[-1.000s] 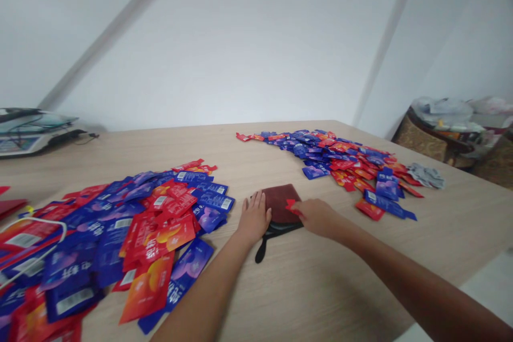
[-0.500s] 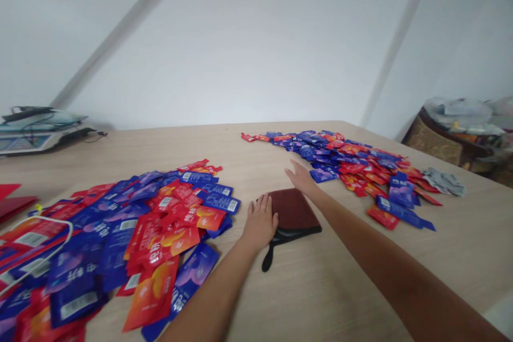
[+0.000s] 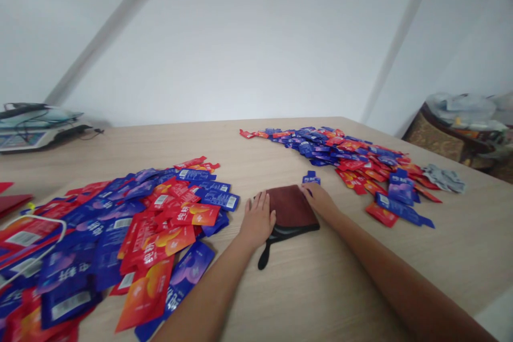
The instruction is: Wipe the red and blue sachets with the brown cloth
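A brown square cloth pouch [image 3: 290, 206] with black trim and a black loop lies on the table between my hands. My left hand [image 3: 256, 219] rests flat on its left edge, fingers stretched out. At the pouch's upper right corner, my right hand [image 3: 320, 202] has its fingers bent over a blue sachet [image 3: 311, 177]; part of the sachet shows beyond the fingertips, the rest is hidden by the hand.
Red and blue sachets [image 3: 160, 211] are heaped on the left, with another sachet pile [image 3: 328, 147] at the far right. Grey gloves [image 3: 444, 177] lie beside that pile. A scale [image 3: 40, 136] stands at the back left, and a chair [image 3: 433, 136] beyond the right edge.
My right hand has come down and back toward the pouch, its spread fingers now drawn in on a blue sachet, which has shifted left from the pile's edge. My left hand stays on the pouch.
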`<state>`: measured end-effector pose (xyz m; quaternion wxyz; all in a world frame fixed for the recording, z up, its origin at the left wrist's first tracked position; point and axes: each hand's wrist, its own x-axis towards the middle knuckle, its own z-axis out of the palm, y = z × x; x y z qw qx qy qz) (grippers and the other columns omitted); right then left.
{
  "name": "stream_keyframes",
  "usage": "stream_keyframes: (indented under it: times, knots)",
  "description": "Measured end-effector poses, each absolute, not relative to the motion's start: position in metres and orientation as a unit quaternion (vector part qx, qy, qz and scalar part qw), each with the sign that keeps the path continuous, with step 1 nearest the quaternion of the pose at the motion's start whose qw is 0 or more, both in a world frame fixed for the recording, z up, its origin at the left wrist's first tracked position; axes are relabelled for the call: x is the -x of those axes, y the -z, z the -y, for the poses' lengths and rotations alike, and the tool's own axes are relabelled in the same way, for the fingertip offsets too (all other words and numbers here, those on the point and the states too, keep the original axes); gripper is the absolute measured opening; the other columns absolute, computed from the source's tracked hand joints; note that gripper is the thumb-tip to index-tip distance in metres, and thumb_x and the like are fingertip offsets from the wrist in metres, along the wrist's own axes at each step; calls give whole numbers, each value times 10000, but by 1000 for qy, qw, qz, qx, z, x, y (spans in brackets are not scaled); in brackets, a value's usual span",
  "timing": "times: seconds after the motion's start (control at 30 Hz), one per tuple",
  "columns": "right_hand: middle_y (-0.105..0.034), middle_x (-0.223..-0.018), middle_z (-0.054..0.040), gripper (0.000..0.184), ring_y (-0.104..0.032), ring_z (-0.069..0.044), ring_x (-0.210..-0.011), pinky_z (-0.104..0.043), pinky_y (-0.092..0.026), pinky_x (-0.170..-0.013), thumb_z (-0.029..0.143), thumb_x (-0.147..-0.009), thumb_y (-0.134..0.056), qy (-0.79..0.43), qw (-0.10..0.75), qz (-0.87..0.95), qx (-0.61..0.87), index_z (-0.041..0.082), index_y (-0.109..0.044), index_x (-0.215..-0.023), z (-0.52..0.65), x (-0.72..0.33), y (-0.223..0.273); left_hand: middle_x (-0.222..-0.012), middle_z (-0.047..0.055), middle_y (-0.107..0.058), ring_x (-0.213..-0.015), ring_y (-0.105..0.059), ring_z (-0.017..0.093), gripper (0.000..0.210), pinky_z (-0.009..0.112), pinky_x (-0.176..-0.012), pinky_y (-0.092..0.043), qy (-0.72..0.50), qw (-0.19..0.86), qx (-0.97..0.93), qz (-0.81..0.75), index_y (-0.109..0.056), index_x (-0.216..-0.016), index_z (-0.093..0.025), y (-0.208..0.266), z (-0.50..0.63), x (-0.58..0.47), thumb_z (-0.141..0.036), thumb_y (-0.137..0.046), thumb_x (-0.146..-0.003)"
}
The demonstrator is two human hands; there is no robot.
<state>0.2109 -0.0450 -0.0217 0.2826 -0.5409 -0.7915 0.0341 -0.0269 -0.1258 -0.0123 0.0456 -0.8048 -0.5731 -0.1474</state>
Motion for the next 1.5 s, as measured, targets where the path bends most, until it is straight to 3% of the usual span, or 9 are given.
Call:
stream_keyframes:
  times: [0.17,0.33,0.5,0.67,0.83,1.07,1.23,1.33,1.5]
  knots:
    - [-643,-886,-62,192,-579,-211,-867,-371,-439,-831,260,-800,-418,-74,446,682,575,193,-593,-846,65,-217,3,-1469,108,-307,-1360,-243,223,506,455,-1089,-230,143,46,808,570,-320,-1384,-126,11,127,28,-348,-256,-934]
    - [-638,-945,-66,185,-578,-209,-924,-362,-433,-854,284,-827,-430,-116,550,645,517,204,-588,-882,89,-197,-24,-1466,115,-310,-1358,-250,229,503,452,-1089,-240,138,49,807,572,-326,-1378,-111,7,128,27,-337,-265,-933]
    - [-613,-1077,-89,256,-531,-217,-1042,-388,-393,-919,266,-845,-446,-111,374,800,456,197,-608,-1030,114,-152,-17,-1473,127,-290,-1352,-261,236,491,459,-1086,-254,127,44,814,566,-341,-1360,-82,0,131,27,-299,-290,-923]
    - [-365,-1434,-82,461,-270,-237,-1327,-437,-232,-1054,320,-909,-363,28,258,846,466,220,-399,-1358,118,-141,-10,-1473,136,-286,-1352,-260,244,484,469,-1081,-262,122,46,815,565,-343,-1357,-77,-2,132,26,-289,-280,-926]
    - [-367,-1438,-52,474,-258,-181,-1346,-414,-211,-1075,325,-955,-207,28,156,880,447,206,-350,-1391,115,-138,0,-1472,131,-291,-1353,-261,246,485,467,-1085,-251,113,49,810,573,-331,-1372,-92,1,130,24,-284,-253,-935]
    - [-352,-1443,-94,426,-304,-267,-1308,-467,-267,-1019,286,-937,-299,87,139,819,549,200,-447,-1327,103,-163,3,-1471,124,-294,-1361,-242,231,494,456,-1090,-246,111,51,807,577,-329,-1376,-94,3,129,24,-303,-246,-936]
    - [-477,-1298,-140,382,-488,-288,-1092,-430,-392,-872,318,-917,-395,100,153,772,609,277,-487,-1286,95,-189,3,-1470,115,-301,-1363,-239,225,497,450,-1095,-239,115,52,807,577,-330,-1379,-104,5,129,25,-309,-249,-934]
    - [-570,-1044,-137,435,-556,-235,-905,-360,-430,-801,263,-902,-417,71,192,740,640,216,-415,-1334,92,-203,-2,-1469,115,-302,-1361,-243,226,499,457,-1092,-243,121,51,807,576,-331,-1379,-104,5,128,25,-313,-247,-934]
    - [-538,-1082,-135,529,-559,-225,-899,-318,-461,-745,161,-860,-405,86,280,720,628,159,-300,-1378,104,-197,-22,-1473,122,-291,-1362,-239,230,504,456,-1090,-248,124,41,809,573,-331,-1376,-84,3,130,26,-307,-249,-932]
